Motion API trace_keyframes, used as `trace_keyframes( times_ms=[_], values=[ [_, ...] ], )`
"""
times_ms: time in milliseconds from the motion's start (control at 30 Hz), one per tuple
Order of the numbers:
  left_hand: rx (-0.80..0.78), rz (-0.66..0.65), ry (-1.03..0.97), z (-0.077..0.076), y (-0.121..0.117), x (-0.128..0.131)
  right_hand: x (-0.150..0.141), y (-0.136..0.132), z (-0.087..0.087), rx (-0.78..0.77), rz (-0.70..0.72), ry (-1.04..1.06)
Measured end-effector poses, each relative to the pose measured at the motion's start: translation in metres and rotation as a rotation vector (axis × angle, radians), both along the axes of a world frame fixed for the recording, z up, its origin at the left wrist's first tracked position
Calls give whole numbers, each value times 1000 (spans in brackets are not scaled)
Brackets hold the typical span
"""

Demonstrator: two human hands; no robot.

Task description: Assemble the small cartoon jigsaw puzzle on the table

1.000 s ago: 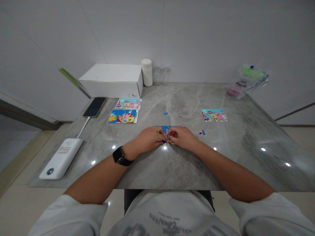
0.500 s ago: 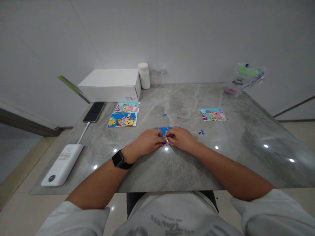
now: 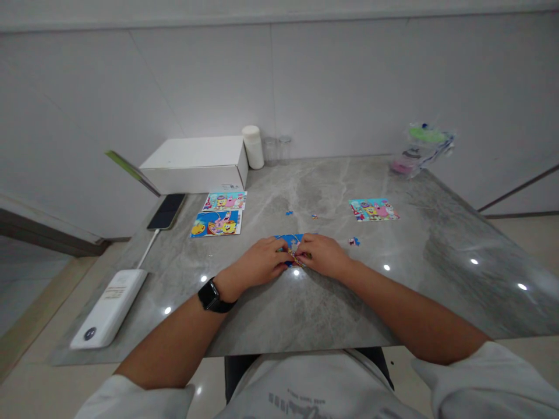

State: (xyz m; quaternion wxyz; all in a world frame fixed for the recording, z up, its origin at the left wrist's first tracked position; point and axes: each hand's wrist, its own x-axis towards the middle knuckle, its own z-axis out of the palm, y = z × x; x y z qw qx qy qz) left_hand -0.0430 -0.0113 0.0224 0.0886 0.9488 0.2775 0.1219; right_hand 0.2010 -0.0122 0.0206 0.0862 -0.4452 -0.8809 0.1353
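Observation:
A small, mostly blue jigsaw puzzle [image 3: 288, 238] lies flat on the table in front of me, partly hidden under my fingers. A grey patch shows within its picture. My left hand [image 3: 264, 260], with a black watch at the wrist, grips the puzzle's left side, fingers bent and thumb near the middle. From the right, my right hand [image 3: 322, 254] pinches a small jigsaw piece [image 3: 295, 256] low on the puzzle; the fingertips cover much of it. Loose near my right hand lies a blue, white and red piece [image 3: 354, 241]. Farther back are a blue piece [image 3: 289, 213] and a multicoloured piece [image 3: 315, 216].
Two cartoon picture cards [image 3: 216, 223] lie at left, another card [image 3: 374, 210] at right. A phone [image 3: 166, 212] is cabled to a white power bank [image 3: 109, 308]. At the back stand a white box [image 3: 194, 169], a white bottle [image 3: 253, 148], two glasses [image 3: 284, 151] and a plastic bag [image 3: 419, 152].
The camera view has tipped up, so everything sits lower in the picture. The piece between my fingertips looks flatter against the puzzle. Both hands stay at the puzzle; the loose pieces have not moved.

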Motion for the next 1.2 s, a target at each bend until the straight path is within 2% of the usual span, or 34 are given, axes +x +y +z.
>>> trace_keyframes(
  times_ms=[233, 500, 733, 1200],
  values=[
    [11, -5, 40, 4, 0, 0, 0, -5, 8, 17, 43, -69],
    [-8, -26, 32, 4, 1, -1, 6, -1, 4, 2, 33, 9],
    [-29, -34, 20, 4, 1, -1, 8, -1, 5, -16, 82, -20],
    [-63, -65, -22, 1, 5, -6, 5, 4, -1, -28, 11, 58]
  ],
)
